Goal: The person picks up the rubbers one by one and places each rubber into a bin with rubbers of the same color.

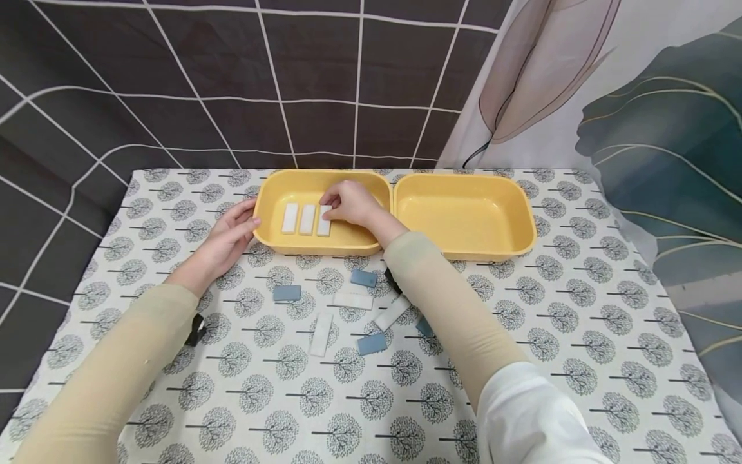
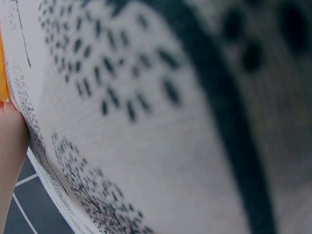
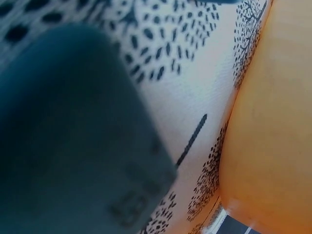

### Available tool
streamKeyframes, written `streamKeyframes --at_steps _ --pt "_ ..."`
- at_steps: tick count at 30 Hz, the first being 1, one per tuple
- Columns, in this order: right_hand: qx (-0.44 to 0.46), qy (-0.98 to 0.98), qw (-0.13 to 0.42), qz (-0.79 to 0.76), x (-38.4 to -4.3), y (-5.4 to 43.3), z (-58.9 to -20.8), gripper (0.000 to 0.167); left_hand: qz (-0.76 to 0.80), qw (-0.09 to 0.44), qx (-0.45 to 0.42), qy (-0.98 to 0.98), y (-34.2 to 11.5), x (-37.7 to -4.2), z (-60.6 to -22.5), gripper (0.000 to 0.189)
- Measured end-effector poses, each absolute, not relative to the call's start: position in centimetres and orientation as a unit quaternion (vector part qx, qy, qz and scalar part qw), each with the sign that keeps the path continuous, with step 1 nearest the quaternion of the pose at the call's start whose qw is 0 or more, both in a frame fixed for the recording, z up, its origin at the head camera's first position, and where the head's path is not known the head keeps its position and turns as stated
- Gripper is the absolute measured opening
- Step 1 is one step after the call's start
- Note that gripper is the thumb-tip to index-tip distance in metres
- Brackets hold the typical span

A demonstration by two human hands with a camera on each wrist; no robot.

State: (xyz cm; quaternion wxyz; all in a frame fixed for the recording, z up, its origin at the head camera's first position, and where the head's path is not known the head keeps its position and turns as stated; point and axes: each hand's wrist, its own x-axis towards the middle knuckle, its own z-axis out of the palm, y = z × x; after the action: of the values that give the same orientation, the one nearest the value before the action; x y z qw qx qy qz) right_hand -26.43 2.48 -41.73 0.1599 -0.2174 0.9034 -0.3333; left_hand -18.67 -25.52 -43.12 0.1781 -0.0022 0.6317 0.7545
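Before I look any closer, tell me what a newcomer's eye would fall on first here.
Probably the left yellow bin and right yellow bin, side by side at the far edge of the tree-print cloth. Next, the right grip pinching the rightmost white tile of three lined up inside the left bin, and the left grip touching that bin's left end. Nearer, blue tiles and white ones lie scattered on the cloth.

Tile (image 1: 323, 225), one: white, oblong; pinched by the right hand (image 1: 352, 202) inside the left yellow tray.
Like tiles (image 1: 307, 220), two: in a row to its left.
Yellow tray (image 1: 315, 249), one: oblong, round-cornered; left hand (image 1: 227, 238) against its left end.
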Motion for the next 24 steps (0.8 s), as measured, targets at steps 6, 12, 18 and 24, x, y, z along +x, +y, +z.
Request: streamKeyframes --at_steps 6,12,18,24 --pt "-0.218 0.904 0.157 -0.333 -26.48 2.46 -41.82 0.029 0.754 0.179 -0.007 0.632 -25.49 -18.58 -42.99 0.073" --pt "-0.213 0.902 0.159 -0.339 -26.36 2.45 -41.63 0.03 0.754 0.178 -0.006 0.633 -25.5 -18.67 -43.26 0.072" --pt "-0.206 0.893 0.145 -0.373 -26.22 2.5 -41.51 0.033 0.756 0.177 -0.002 0.63 -25.62 -18.63 -43.48 0.072" --pt "-0.202 0.879 0.133 -0.412 -26.17 2.66 -41.09 0.032 0.754 0.176 -0.006 0.633 -25.57 -18.73 -43.35 0.072"
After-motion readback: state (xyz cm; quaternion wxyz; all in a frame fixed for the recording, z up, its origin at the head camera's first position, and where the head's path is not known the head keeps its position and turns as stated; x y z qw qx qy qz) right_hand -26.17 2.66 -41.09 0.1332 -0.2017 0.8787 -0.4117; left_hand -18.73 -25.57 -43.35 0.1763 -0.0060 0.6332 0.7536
